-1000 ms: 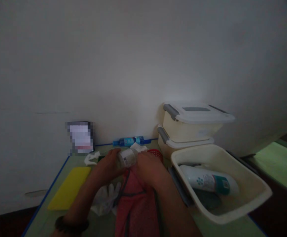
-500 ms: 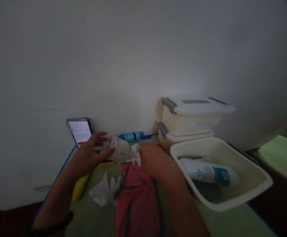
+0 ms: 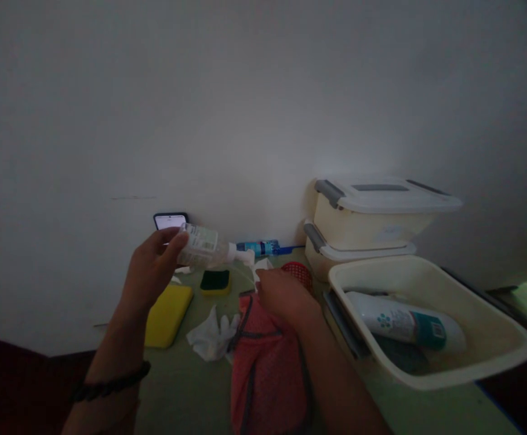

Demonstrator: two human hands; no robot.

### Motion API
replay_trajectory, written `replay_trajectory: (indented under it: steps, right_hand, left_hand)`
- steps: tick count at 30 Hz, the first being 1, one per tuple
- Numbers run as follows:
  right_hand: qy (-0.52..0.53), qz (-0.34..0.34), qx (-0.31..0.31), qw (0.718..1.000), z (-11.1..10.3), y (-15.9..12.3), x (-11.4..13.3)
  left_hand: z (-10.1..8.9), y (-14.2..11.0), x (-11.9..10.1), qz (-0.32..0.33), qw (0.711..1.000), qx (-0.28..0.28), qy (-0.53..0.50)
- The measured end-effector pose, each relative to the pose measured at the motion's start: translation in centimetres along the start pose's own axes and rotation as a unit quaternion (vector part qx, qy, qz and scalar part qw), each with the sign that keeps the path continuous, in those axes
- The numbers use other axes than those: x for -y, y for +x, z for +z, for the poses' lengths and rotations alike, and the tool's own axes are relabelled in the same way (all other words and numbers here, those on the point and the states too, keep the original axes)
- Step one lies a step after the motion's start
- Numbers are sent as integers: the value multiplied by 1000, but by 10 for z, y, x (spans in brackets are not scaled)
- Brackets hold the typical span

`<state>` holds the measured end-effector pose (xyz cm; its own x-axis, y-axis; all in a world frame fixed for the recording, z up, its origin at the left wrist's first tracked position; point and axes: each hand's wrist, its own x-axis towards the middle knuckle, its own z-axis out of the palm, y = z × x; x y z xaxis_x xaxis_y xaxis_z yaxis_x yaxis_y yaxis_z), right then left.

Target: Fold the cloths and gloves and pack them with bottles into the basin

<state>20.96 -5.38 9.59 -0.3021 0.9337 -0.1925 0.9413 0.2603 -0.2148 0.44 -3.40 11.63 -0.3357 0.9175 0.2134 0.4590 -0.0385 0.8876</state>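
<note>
My left hand (image 3: 152,266) is closed around the base end of a clear plastic pump bottle (image 3: 202,246). The bottle lies nearly sideways in the air, its white pump head (image 3: 242,255) pointing right. Just below the pump's tip, my right hand (image 3: 284,296) pinches a white tissue or cloth (image 3: 260,266); which of the two I cannot tell. A red cloth with dark edging (image 3: 268,368) spreads on the table under my right hand. Left of it lies a crumpled white piece (image 3: 211,335), apparently a glove or cloth.
A yellow-green sponge (image 3: 216,282), a yellow cloth (image 3: 168,315) and a phone (image 3: 171,221) are on the left. Behind are a blue-labelled bottle (image 3: 261,248) and red basket (image 3: 298,275). Lidded boxes (image 3: 367,223) and an open tub (image 3: 472,290) holding a white bottle (image 3: 399,317) stand right.
My left hand has turned the pump bottle so its pump head now shows beside the tissue. My right hand keeps its pinch. The whole view has shifted slightly left.
</note>
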Motion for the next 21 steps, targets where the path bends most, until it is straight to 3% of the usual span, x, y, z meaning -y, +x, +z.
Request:
replay_trajectory:
  steps: [8, 14, 21]
  right_hand:
    - [-17, 12, 44, 999, 34, 26, 2]
    - [-10, 20, 35, 999, 12, 8, 5]
    - [6, 19, -22, 1000, -5, -3, 1]
  left_hand:
    - [6, 5, 7, -1, 999, 4, -48]
    - [19, 3, 9, -35, 992, 65, -98]
    - [53, -5, 18, -58, 978, 163, -116]
